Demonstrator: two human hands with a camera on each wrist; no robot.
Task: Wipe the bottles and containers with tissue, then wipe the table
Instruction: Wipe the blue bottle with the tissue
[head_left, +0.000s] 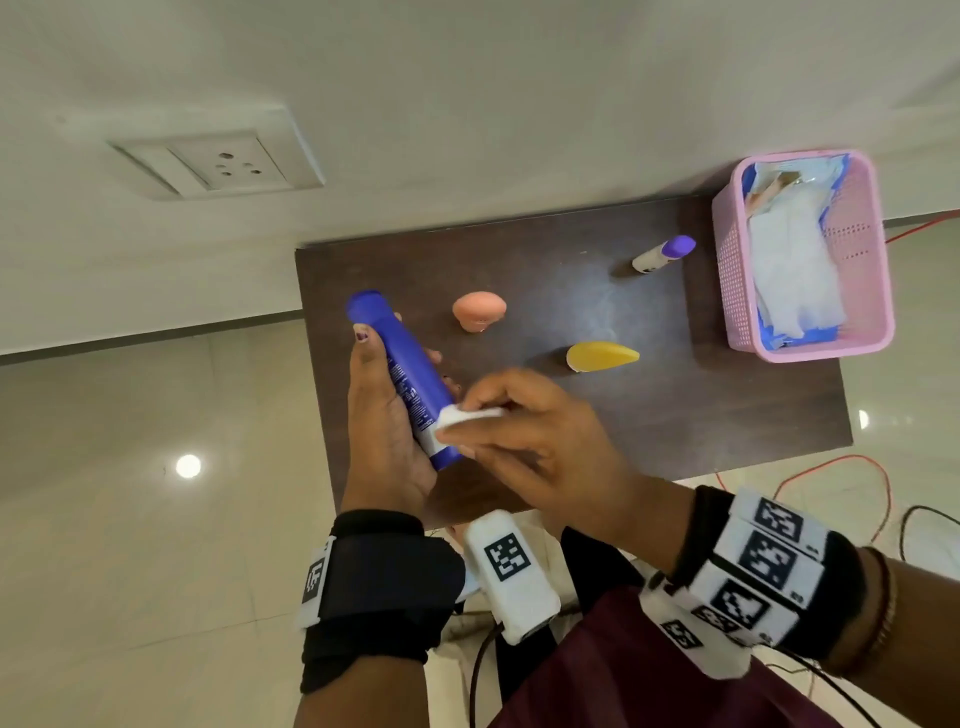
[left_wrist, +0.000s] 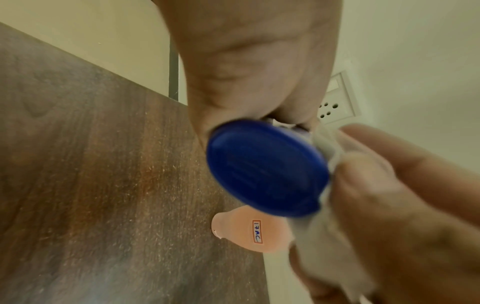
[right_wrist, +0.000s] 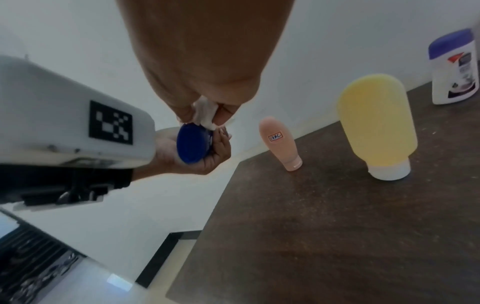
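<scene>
A blue bottle (head_left: 402, 374) is held above the desk (head_left: 649, 415) in the left hand (head_left: 382, 431), fingers curled round it, while tissue (head_left: 462, 423) pinched in the right hand (head_left: 540, 436) is rubbed along it; smooth, likely slippery plastic, best gripped mid-body.

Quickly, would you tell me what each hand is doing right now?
Left hand: grips the blue bottle.
Right hand: pinches a white tissue against it.
</scene>
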